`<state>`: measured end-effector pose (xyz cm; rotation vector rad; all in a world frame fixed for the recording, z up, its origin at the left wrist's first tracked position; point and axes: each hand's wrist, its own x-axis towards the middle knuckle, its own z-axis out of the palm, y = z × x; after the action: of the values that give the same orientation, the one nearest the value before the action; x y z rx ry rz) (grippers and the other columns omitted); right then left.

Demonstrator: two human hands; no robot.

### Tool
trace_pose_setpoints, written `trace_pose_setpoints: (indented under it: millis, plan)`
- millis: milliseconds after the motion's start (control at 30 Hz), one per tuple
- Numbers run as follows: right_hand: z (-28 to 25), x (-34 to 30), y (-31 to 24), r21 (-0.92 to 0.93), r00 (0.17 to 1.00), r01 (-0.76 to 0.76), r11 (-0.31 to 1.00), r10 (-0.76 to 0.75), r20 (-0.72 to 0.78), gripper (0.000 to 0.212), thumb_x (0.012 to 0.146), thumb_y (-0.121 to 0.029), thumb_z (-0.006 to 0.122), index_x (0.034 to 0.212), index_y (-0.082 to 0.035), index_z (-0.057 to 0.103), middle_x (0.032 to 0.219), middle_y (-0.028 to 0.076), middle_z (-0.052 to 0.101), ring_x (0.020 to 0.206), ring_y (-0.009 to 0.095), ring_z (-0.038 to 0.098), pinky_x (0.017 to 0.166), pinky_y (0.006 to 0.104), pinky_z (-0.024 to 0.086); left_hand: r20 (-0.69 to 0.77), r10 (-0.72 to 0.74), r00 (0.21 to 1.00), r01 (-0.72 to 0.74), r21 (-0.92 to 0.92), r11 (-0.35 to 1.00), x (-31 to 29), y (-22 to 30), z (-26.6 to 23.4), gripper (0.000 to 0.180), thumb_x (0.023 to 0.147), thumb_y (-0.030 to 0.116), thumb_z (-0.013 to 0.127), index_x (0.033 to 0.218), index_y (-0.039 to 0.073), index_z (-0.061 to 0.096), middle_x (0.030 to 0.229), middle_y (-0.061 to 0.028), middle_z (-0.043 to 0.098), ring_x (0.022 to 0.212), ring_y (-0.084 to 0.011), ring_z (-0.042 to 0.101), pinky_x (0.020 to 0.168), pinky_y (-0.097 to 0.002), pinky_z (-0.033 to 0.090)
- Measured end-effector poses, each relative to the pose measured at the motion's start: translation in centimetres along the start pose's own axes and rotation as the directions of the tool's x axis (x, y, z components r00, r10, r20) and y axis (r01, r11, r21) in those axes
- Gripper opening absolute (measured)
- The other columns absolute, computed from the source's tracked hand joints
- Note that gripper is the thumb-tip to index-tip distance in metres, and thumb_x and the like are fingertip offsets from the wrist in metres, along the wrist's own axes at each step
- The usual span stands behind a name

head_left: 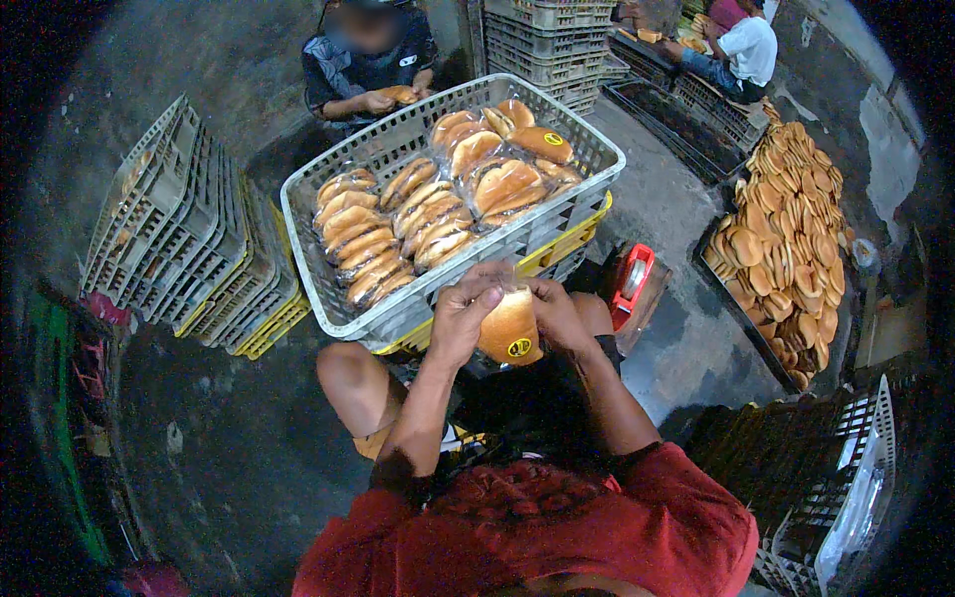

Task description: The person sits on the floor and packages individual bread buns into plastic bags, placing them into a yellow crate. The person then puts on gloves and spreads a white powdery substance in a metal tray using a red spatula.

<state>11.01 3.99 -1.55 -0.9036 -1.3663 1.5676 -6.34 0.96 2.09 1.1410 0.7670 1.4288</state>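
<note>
Between my hands, over my lap, is a golden-brown bread bun in a clear plastic bag with a round yellow-and-black sticker. My left hand closes on the bag's upper left side, thumb across the front. On the other side my right hand grips the bag's upper right edge, its fingertips partly hidden. Just beyond my hands stands a grey plastic crate holding rows of bagged buns. One bagged bun with a yellow sticker lies on top at the crate's right.
A red tape dispenser sits right of my knee. Farther right, loose buns are heaped on a dark tray. Stacked crates stand left, more behind. Across the crate a person holds a bun; another person sits far right.
</note>
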Motion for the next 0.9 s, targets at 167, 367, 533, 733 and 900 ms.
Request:
trace_pose_setpoints:
  millis: [167,367,533,733,900]
  plan:
    - [-0.4,-2.1,-1.8,-0.181,0.939,0.300,0.937,-0.323,-0.118,0.022,0.092,-0.020,0.071,0.105,-0.002,0.072,0.102,0.006,0.068,0.100,0.018,0.062,0.090,0.0314,0.048,-0.043,-0.051,0.998,0.065,0.458,0.887,-0.3,0.2,0.6,0.020,0.094,0.016,0.070,0.097,-0.003,0.077,0.096,-0.0064,0.067,0.096,-0.0166,0.061,0.090,-0.0315,0.047]
    - [-0.4,-3.8,-3.1,-0.049,0.973,0.165,0.985,-0.171,-0.153,0.021,0.091,-0.019,0.073,0.099,0.000,0.071,0.094,0.002,0.065,0.086,0.010,0.058,0.075,0.0260,0.045,-0.020,-0.262,0.965,0.249,-0.259,0.933,-0.1,-3.4,0.2,0.035,0.101,0.007,0.057,0.136,0.005,0.054,0.097,-0.0046,0.066,0.090,-0.0118,0.062,0.082,-0.0264,0.052]
    - [-1.0,-4.3,-2.9,-0.083,0.931,-0.064,0.995,0.030,-0.364,0.017,0.093,-0.019,0.071,0.092,-0.002,0.069,0.076,-0.002,0.060,0.062,0.006,0.053,0.055,0.0232,0.041,-0.122,-0.070,0.990,0.099,0.253,0.962,0.3,-6.6,2.5,0.019,0.097,0.009,0.067,0.114,0.003,0.067,0.099,-0.0051,0.069,0.094,-0.0121,0.063,0.081,-0.0266,0.051]
    - [-1.1,-4.1,-1.4,-0.153,0.850,0.113,0.982,-0.175,-0.497,0.011,0.094,-0.010,0.068,0.093,-0.004,0.059,0.086,0.002,0.061,0.067,0.008,0.054,0.057,0.0231,0.043,-0.101,-0.007,0.995,0.048,0.404,0.913,0.3,-5.8,4.4,0.024,0.094,0.005,0.068,0.117,0.001,0.068,0.088,-0.0075,0.073,0.082,-0.0126,0.065,0.077,-0.0257,0.050]
    - [-2.1,-4.4,-3.1,-0.581,0.898,0.129,0.804,-0.344,-0.275,0.019,0.088,-0.007,0.071,0.104,-0.001,0.065,0.092,0.006,0.058,0.091,0.018,0.059,0.083,0.0303,0.048,-0.283,0.061,0.957,0.020,0.274,0.961,0.6,-5.7,5.7,0.029,0.093,0.004,0.069,0.121,0.002,0.064,0.090,-0.0092,0.073,0.083,-0.0138,0.067,0.077,-0.0265,0.051]
